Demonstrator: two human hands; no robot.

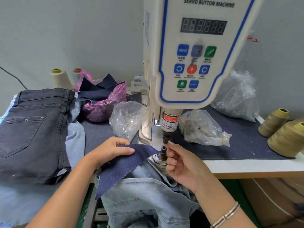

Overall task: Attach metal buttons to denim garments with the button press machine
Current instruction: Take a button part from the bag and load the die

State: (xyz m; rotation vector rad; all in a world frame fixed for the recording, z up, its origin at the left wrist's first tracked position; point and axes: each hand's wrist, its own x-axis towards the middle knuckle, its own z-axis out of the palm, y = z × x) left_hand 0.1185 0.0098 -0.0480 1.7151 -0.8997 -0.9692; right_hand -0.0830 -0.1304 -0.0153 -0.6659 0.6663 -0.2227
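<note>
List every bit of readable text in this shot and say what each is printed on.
"SERVO BUTTON MACHINE": top of the button machine's control panel.
"MENU": blue button on that panel.
"WARNING" and "TAKE CARE OF YOUR FINGER", partly cut off: sticker on the press head.
Digital display: unlit, no number.
Captions under the other buttons and the white box's print: too small.

Gap under punch (165, 139) tight — right hand (179, 163) fills it; clear bags (126, 120) crowd both sides of the machine column (148, 112).
</note>
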